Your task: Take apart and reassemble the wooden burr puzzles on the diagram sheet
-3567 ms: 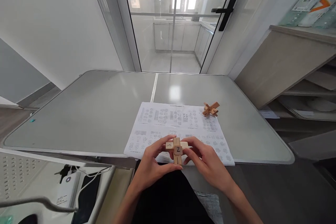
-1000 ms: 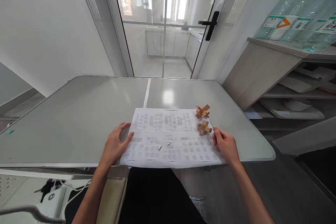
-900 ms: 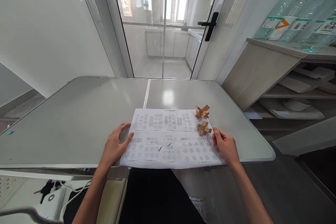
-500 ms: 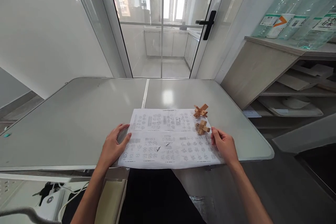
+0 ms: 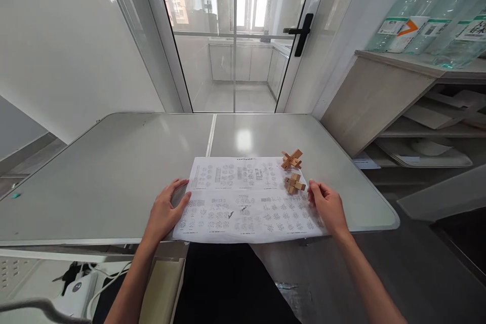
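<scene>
A large white printed sheet with rows of small line diagrams lies at the table's near edge. My left hand rests at its left edge, thumb and fingers apart, the thumb touching the paper. At the right edge is my right hand, its fingers curled in and pressed together; whether they pinch the paper is hidden. Two interlocking wooden burr puzzles sit by the sheet's upper right: one burr puzzle is on the paper near my right fingertips, and the other burr puzzle stands just behind it at the corner.
The grey table has a white seam across it. A glass door with a black handle stands beyond. On the right, a shelf unit bears clear plastic bottles. A white device with cables lies low at left.
The view has shifted very slightly. Both hands, the sheet and the wooden puzzles keep their places relative to each other.
</scene>
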The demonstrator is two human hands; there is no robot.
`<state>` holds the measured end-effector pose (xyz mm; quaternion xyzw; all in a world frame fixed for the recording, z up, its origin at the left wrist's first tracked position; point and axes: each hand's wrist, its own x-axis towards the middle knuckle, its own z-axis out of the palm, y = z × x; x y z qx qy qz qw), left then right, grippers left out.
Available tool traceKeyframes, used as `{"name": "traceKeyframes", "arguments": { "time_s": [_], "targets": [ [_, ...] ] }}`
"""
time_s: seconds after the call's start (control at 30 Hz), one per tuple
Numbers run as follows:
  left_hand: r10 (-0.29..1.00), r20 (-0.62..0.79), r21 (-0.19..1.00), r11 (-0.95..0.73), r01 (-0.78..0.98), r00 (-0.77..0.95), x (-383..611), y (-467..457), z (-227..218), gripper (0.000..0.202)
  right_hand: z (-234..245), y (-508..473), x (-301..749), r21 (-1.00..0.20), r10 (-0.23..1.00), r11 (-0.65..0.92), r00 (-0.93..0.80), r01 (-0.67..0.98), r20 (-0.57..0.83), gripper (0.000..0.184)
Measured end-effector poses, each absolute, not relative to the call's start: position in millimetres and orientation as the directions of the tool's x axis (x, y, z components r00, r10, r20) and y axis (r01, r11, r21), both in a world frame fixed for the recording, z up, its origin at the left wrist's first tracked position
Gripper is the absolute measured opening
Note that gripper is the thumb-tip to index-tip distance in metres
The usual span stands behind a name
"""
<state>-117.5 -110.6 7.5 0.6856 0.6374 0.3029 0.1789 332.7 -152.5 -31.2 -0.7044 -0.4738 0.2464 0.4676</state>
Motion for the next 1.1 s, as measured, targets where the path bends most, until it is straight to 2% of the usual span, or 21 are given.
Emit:
{"name": "traceKeyframes", "arguments": {
  "time_s": [0.17, 0.3, 0.43, 0.57, 0.67, 0.77, 0.83, 0.9, 0.97, 1.07, 1.1],
  "targets": [
    [0.984, 0.179, 0.643, -0.126, 0.755, 0.012, -118, -111, 7, 0.049, -22, -124, 351, -0.837, 0.88, -0.143, 0.454, 0.529, 0.137, 0.065],
    [0.988, 0.155, 0.643, -0.1, 0.759, -0.001, -119, -111, 6, 0.051, -4, -90, 360, -0.759, 0.918, -0.188, 0.386, 0.624, 0.09, 0.063],
    [0.986, 0.166, 0.646, -0.113, 0.755, 0.005, -119, -110, 4, 0.051, 9, -64, 353, -0.682, 0.95, -0.198, 0.308, 0.703, 0.041, 0.051],
    [0.986, 0.168, 0.643, -0.111, 0.758, 0.001, -119, -110, 4, 0.05, 20, -56, 340, -0.635, 0.963, -0.163, 0.262, 0.756, 0.065, 0.044],
    [0.986, 0.167, 0.629, -0.101, 0.771, -0.007, -121, -111, 6, 0.048, 37, -63, 328, -0.629, 0.976, -0.066, 0.181, 0.775, 0.121, 0.047],
    [0.972, 0.234, 0.614, -0.117, 0.781, -0.038, -119, -116, 11, 0.049, 62, -85, 310, -0.633, 0.98, 0.089, 0.044, 0.769, 0.192, 0.046],
    [0.947, 0.319, 0.601, -0.174, 0.78, -0.035, -110, -123, 18, 0.049, 78, -105, 295, -0.645, 0.962, 0.242, -0.092, 0.725, 0.259, 0.047],
    [0.92, 0.388, 0.586, -0.286, 0.758, 0.047, -95, -131, 30, 0.05, 91, -126, 277, -0.683, 0.938, 0.346, -0.228, 0.643, 0.261, 0.046],
    [0.904, 0.376, 0.587, -0.404, 0.702, 0.206, -75, -141, 44, 0.066, 99, -144, 261, -0.721, 0.922, 0.377, -0.309, 0.581, 0.233, 0.046],
    [0.848, 0.285, 0.626, -0.518, 0.583, 0.447, -45, -154, 62, 0.11, 100, -164, 244, -0.811, 0.914, 0.336, -0.373, 0.479, 0.159, 0.043],
    [0.826, 0.267, 0.64, -0.537, 0.549, 0.496, -36, -157, 67, 0.12, 99, -170, 240, -0.836, 0.91, 0.318, -0.392, 0.446, 0.137, 0.043]
  ]
}}
